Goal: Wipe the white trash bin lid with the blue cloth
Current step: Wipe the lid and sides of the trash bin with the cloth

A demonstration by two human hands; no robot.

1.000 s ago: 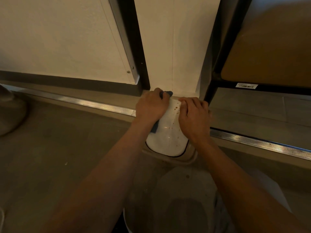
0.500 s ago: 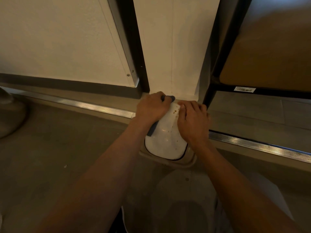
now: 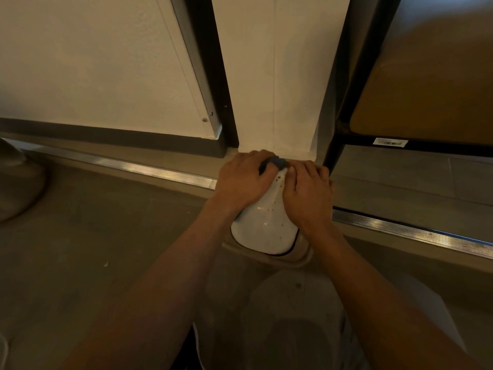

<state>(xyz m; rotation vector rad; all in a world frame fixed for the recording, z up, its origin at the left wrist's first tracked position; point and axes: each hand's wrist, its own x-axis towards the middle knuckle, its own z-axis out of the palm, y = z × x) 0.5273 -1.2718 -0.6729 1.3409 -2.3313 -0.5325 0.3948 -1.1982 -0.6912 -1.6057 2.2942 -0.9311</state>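
The fingers of the left hand [image 3: 244, 180] are curling around the blue cloth [image 3: 277, 162], which is bunching out past the knuckles at the far end of the white trash bin lid [image 3: 264, 231]; a second sliver of the cloth is showing under the heel of the same hand at the lid's left edge. The fingers of the right hand [image 3: 306, 193] are lying bent over the right half of the lid, pressing on it and holding nothing; whether the tips are hooking the far rim cannot be determined. The lid is sitting on its bin on the floor [image 3: 106, 236], directly ahead of the person, at the foot of a white wall panel [image 3: 277, 76] and beside a dark shelf frame [image 3: 344, 102]. The lid's long axis is running away from the person, with the rounded near end uncovered and the far end lying under both hands. Brown specks [image 3: 278, 180] are showing in the strip between the hands and further down the right side. The soiled surface is therefore lying from the cloth toward the person and slightly rightward, so the coming stroke is probably a pull along the long axis. The left hand is the working hand; the right hand is likely steadying the lid and covering part of the speckled area.
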